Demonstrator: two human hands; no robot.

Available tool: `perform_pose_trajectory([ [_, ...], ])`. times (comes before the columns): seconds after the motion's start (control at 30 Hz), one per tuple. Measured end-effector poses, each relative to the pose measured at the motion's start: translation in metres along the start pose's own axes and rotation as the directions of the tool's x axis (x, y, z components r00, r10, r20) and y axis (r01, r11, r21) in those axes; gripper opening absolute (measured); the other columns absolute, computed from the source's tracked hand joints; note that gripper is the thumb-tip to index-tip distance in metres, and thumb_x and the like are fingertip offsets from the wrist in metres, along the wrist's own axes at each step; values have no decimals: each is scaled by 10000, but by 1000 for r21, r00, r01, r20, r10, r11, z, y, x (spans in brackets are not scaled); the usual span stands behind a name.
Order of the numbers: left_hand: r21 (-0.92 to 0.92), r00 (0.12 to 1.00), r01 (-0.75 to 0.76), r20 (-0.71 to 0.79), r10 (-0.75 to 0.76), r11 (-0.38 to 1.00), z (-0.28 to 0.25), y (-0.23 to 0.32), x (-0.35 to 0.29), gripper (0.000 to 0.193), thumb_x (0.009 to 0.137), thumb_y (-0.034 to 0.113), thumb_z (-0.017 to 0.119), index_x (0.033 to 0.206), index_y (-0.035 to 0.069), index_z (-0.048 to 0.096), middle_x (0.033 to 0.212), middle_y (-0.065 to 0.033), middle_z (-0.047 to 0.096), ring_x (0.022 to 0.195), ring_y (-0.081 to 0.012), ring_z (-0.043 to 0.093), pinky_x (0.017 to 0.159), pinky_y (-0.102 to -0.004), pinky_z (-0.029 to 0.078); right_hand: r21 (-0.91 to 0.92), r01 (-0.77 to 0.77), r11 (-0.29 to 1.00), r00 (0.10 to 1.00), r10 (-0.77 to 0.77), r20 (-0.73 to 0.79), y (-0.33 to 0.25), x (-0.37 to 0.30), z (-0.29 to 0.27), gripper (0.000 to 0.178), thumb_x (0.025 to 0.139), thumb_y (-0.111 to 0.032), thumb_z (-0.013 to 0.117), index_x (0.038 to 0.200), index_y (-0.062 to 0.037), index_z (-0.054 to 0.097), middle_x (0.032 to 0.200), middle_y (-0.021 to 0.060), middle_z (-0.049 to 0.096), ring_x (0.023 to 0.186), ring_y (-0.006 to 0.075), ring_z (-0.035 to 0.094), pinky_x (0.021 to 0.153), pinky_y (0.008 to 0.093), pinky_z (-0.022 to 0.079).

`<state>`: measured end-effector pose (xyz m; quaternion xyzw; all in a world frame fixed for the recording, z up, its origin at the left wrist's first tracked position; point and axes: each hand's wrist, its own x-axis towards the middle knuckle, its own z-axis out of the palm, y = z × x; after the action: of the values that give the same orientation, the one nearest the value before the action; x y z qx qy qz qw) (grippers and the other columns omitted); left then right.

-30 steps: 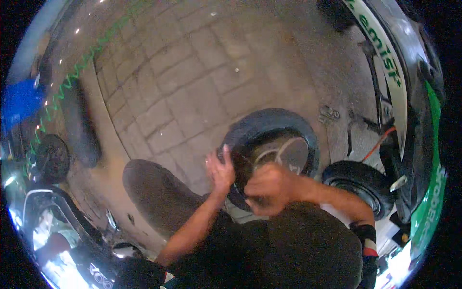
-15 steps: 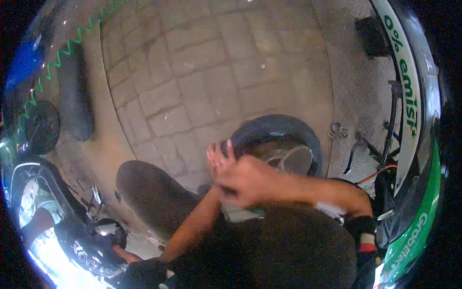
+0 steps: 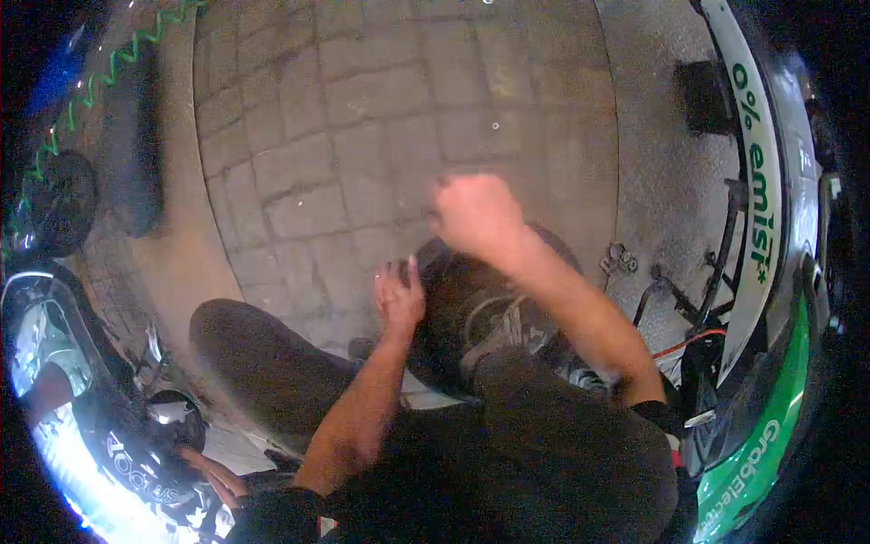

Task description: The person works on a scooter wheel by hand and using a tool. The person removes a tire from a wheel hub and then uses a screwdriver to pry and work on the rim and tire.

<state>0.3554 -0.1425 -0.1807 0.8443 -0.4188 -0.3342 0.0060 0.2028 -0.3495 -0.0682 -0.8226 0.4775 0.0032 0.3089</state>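
Wheel (image 3: 467, 295) with dark tyre, one, at lower centre of the frame, partly covered by the person's right forearm and leg. Left hand (image 3: 399, 297), one, at the tyre's left edge, fingers parted and loosely extended, clasping nothing visible; whether they press on the rubber cannot be told. Right hand (image 3: 480, 216), one, raised over the tyre's upper edge, blurred; fingers seem curled inward, but how tightly, and round what if anything, cannot be told. Metal parts (image 3: 620, 260), small cluster, on the ground right of the wheel. Cable (image 3: 693, 341), orange-red, lower right. Vehicle panel (image 3: 763, 453), green, lower right edge. Block (image 3: 707, 97), black, upper right. Hose (image 3: 116, 65), green, coiled, upper left. Paving (image 3: 362, 145), brownish, upper centre.
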Motion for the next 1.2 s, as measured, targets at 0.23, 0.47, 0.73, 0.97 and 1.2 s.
perform_pose_trajectory([
  [0.23,-15,974,-225,-31,224,974,12,-25,2,565,1025,517,497,1232,10,638,1256,-265,621,1198,-430,570,1053,-489,423,-66,203,977,887,-155,435,-45,-43,-37,194,851,-206,660,839,-56,782,839,154,750,790,305,747,677,429,601],
  [0.47,3,977,-173,-128,172,985,5,-9,-3,547,1044,478,463,1219,-9,642,1246,-272,620,1203,-431,565,1039,-487,429,-131,248,960,864,-158,478,-47,-105,-37,181,840,-181,658,851,-56,788,795,134,754,701,281,743,618,423,601],
  [0.73,-52,1000,-12,-20,11,999,-5,3,-4,678,1012,593,450,1338,21,610,1399,-242,570,1328,-401,493,1151,-492,338,327,-106,939,976,36,213,-23,-65,-42,438,788,-423,801,964,-25,746,1062,259,702,1096,416,651,944,480,530],
  [0.97,-38,996,87,-24,-88,995,4,0,-4,750,1014,643,379,1359,13,598,1409,-264,554,1389,-399,444,1175,-491,308,908,-282,309,699,715,-26,0,-14,84,541,814,-452,797,894,71,681,1014,267,677,993,377,645,922,457,507],
  [1.2,383,944,-315,28,330,869,12,-16,2,642,1036,531,442,1328,-20,591,1384,-259,569,1287,-435,528,1123,-487,385,862,-324,391,561,813,-158,14,-7,85,423,820,-321,771,882,85,671,884,260,722,833,405,698,811,448,551],
])
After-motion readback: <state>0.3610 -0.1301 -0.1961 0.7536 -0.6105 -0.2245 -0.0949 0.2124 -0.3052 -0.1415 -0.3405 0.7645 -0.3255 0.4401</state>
